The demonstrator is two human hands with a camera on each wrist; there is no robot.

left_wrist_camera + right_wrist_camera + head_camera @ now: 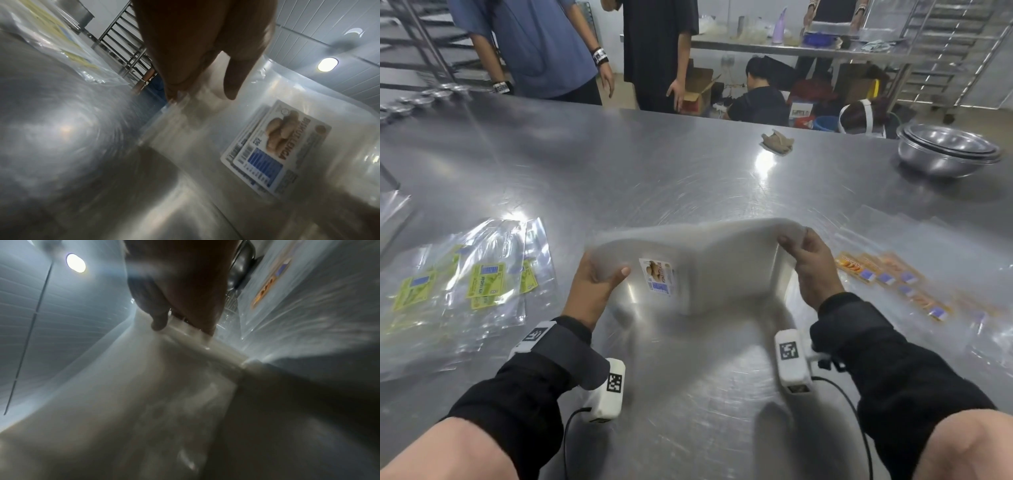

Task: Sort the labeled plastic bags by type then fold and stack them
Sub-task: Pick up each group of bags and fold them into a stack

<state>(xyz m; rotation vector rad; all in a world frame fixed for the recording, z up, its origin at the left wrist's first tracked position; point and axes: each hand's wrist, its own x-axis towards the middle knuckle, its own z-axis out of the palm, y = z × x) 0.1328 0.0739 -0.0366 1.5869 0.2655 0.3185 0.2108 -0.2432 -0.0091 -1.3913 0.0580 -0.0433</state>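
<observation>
Nearest the camera, two black sleeves (893, 370) reach forward over the steel table (654, 171), each wrist carrying a white camera unit. Just beyond them the left hand (589, 284) pinches the left edge of a stack of clear plastic bags (722, 260), thumb on the near face and fingers curled behind; the left wrist view shows the thumb (236, 76) pressed on the plastic just above a white label (275, 146) with a biscuit picture and a blue block. The right hand (811, 263) grips the stack's right edge, fingers curled over its top. The stack is lifted off the table between the two hands, arching upward in the middle, its lower part hanging toward the steel; it is motion-blurred. On the left, well apart from the left hand, clear bags with yellow-green labels (482, 281) lie flat and overlapping. On the right, just beyond the right hand, bags with orange labels (887, 274) lie in a row. Farther off sit a crumpled brown cloth (777, 141) and stacked metal bowls (948, 150) at the far right edge. Past the table several people stand or crouch.
</observation>
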